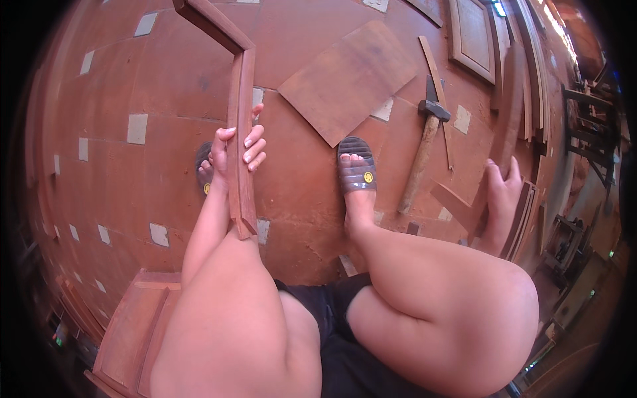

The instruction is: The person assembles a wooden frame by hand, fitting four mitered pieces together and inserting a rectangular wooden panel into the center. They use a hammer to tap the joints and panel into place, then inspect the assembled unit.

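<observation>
My left hand [240, 149] is closed around one leg of an L-shaped reddish wooden frame piece [241, 86]. Its near end rests close to my left knee, and its other leg angles away to the upper left. Off to the right, my right hand [502, 199] is closed on a long wooden strip [507, 106], which stretches away from me; part of that grip is hidden. Between my hands, on the tiled floor, lies a hammer [421, 156] with a dark head and a worn wooden handle. Beside it is a thin wooden slat [440, 99].
A flat wooden panel [352, 79] lies on the floor ahead. At the far right are a framed panel [472, 36] and several stacked wooden strips [534, 79]. Another panelled wooden piece [133, 325] is by my left thigh. My sandalled foot [357, 169] stands near the hammer.
</observation>
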### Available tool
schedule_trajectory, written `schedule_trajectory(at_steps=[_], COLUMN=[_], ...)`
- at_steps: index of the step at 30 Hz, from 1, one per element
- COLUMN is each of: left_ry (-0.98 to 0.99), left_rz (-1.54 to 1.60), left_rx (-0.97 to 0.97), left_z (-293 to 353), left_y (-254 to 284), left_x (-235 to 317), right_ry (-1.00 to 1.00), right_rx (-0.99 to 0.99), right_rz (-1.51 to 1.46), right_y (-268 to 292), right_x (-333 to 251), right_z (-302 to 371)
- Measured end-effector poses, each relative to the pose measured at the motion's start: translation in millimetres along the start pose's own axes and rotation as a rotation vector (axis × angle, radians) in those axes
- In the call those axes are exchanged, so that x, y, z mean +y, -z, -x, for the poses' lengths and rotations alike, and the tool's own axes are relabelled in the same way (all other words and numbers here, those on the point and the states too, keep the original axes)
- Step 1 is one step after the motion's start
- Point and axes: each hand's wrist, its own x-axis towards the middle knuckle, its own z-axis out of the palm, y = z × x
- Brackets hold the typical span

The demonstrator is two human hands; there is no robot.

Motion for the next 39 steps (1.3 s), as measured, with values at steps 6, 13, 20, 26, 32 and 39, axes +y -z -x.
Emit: schedule_trajectory(at_steps=[6, 13, 20, 26, 32, 39], left_ry=[0.258, 0.351, 0.359, 0.429, 0.432, 0.058], left_rz=[0.216, 0.238, 0.230, 0.169, -0.779, -2.061], left_rx=[-0.210, -0.273, -0.266, -0.197, 0.180, 0.359], left_z=[-23.4, -31.5, -49.9, -83.9, -111.3, -121.0], left_y=[9.4, 17.9, 17.3, 15.3, -17.5, -9.1], left_x=[-15.1, -23.8, -34.7, -34.1, -47.7, -69.2], right_ry=[0.112, -0.026, -0.028, 0.011, 0.070, 0.222], right_rx=[0.039, -0.132, -0.271, -0.259, -0.182, -0.109], right_rz=[0.480, 0.503, 0.424, 0.363, 0.391, 0.405], right_y=[-70.7, -124.9, -132.2, -132.6, -117.5, -117.6], right_x=[76.0, 70.9, 67.1, 39.8, 11.9, -4.6], right_z=[3.5, 30.4, 23.5, 20.1, 27.7, 40.5])
